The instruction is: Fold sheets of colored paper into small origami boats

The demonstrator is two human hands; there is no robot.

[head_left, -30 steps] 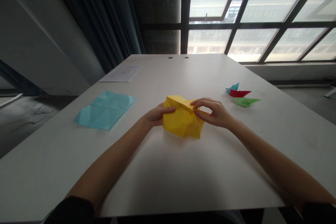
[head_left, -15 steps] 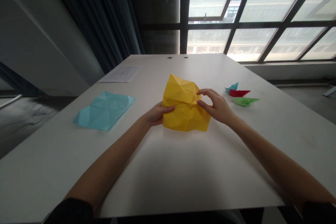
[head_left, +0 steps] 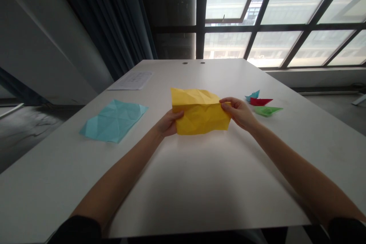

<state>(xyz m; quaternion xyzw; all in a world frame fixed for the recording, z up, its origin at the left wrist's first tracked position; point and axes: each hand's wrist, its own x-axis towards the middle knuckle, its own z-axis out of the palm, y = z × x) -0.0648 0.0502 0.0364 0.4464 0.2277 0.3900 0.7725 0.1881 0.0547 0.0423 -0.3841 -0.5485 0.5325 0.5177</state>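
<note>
A creased sheet of yellow paper (head_left: 201,118) is held up above the white table, with a straight horizontal crease across it. My left hand (head_left: 169,122) grips its left edge, thumb in front and fingers behind. At the right end of the crease, my right hand (head_left: 238,112) pinches the paper between thumb and fingers. The part above the crease tilts away from me, while the lower part faces me. Behind the sheet, the left fingertips are hidden.
A creased light-blue paper sheet (head_left: 116,120) lies on the left of the white table (head_left: 194,190). Folded blue (head_left: 252,96), red (head_left: 260,101) and green paper boats (head_left: 267,111) sit on the right. A printed sheet (head_left: 131,80) lies at the far left.
The yellow paper has bent along its horizontal crease, and its upper part now leans back. My right hand has closed on the right edge, where its fingers were looser before.
</note>
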